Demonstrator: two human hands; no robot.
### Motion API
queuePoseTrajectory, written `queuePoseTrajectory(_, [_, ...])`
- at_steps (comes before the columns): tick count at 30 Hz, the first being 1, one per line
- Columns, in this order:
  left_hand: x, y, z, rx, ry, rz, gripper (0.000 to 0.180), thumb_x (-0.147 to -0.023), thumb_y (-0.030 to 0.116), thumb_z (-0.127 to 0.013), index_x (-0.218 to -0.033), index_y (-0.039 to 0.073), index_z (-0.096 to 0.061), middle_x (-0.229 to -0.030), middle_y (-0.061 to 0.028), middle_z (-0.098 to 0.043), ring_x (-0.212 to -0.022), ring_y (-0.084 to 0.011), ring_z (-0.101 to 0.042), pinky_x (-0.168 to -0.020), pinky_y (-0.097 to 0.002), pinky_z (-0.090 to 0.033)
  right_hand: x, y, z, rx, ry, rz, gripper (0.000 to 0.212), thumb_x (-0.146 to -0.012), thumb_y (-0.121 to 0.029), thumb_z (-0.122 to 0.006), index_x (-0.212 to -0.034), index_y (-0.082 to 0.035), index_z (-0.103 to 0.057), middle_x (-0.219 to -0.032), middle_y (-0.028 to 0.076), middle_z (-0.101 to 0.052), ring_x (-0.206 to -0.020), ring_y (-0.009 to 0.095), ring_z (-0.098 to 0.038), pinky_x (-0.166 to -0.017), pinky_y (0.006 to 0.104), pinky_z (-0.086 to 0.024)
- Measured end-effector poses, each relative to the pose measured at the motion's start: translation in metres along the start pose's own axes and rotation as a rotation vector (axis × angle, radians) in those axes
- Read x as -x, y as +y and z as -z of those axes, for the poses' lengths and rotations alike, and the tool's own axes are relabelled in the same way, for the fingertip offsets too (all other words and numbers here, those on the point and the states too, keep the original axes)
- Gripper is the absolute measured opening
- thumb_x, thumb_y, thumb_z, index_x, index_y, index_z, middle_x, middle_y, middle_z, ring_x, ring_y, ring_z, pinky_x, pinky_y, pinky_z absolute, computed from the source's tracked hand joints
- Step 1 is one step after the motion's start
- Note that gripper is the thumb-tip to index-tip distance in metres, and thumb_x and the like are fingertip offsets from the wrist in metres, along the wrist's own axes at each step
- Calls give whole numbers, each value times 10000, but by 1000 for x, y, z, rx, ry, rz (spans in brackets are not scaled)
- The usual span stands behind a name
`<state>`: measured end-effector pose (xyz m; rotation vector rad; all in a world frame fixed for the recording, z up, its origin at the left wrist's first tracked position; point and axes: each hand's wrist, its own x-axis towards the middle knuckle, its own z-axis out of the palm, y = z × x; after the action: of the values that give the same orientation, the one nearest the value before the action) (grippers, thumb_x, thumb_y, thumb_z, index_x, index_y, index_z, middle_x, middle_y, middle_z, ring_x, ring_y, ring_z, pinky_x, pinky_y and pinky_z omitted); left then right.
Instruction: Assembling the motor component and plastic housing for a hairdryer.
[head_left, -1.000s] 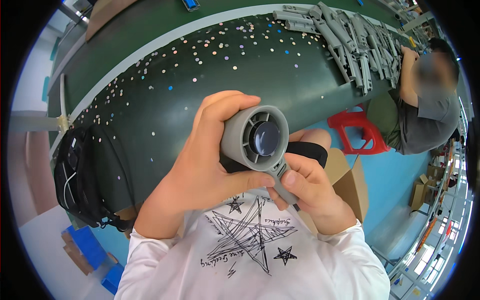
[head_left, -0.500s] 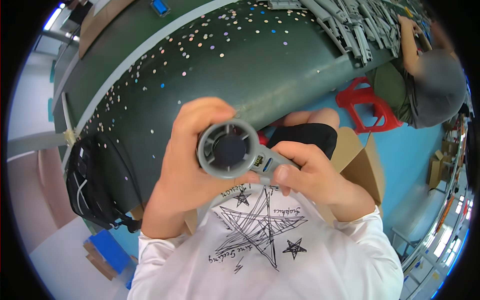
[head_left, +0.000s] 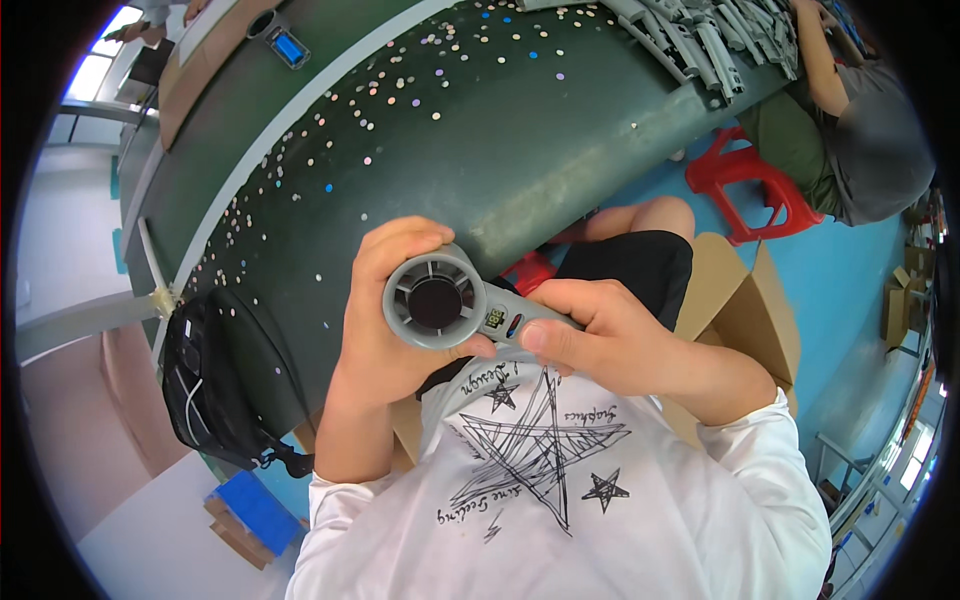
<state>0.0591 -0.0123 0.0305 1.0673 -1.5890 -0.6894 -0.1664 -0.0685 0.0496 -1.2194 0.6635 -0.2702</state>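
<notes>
Both my hands hold a grey handheld fan [head_left: 437, 302] over my lap, its round ribbed head facing up with a dark hub in the middle. My left hand [head_left: 372, 320] is wrapped round the head from the left, thumb under its lower rim. From the right, my right hand [head_left: 610, 335] grips the handle, which is mostly hidden by the fingers. On the handle, a small lit display [head_left: 495, 318] shows beside a narrow coloured slot, and my right thumb rests close to that slot.
The dark green table [head_left: 440, 170] is strewn with small coloured dots. Grey plastic parts [head_left: 690, 45] lie heaped at its far right, near a seated person and a red stool [head_left: 750, 185]. A black bag [head_left: 215, 380] sits left, a cardboard box [head_left: 745, 300] right, another grey device [head_left: 280, 42] far left.
The fan and both hands have shifted slightly left in view, with the grip kept. The slot by the display looked blue and now shows some red. The whole view has moved a little.
</notes>
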Motion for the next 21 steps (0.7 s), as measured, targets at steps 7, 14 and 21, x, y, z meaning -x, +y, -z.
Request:
queuePoseTrajectory(7, [9,7,-6,-231,57,-95,900,-535,284,-959,-1246,69,-452,-1188,-165,-507,-1020,-259,-566,-796,-347,-506,-4,-7,11,473,27,96,328,-914,-319,-671,-887,7,-642,-656,66,-567,-590,129,-547,-530,285,-421])
queuePoseTrajectory(14, [9,-3,-21,88,137,48,917,-503,320,-963,-1228,82,-454,-1212,-150,-484,-1001,-240,-573,-808,-346,-505,-3,-16,24,256,-115,-131,353,-923,-330,-664,-904,21,-642,-651,20,-541,-611,85,-532,-535,289,-427])
queuePoseTrajectory(21, [-14,-2,2,-92,187,257,972,-665,155,-881,-1447,67,-310,-1357,-165,-417,-1187,-296,-492,-924,-394,-466,-35,-19,43,1,3,-5,334,-946,-261,-626,-1166,-10,-612,-789,19,-632,-679,73,-577,-597,220,-450])
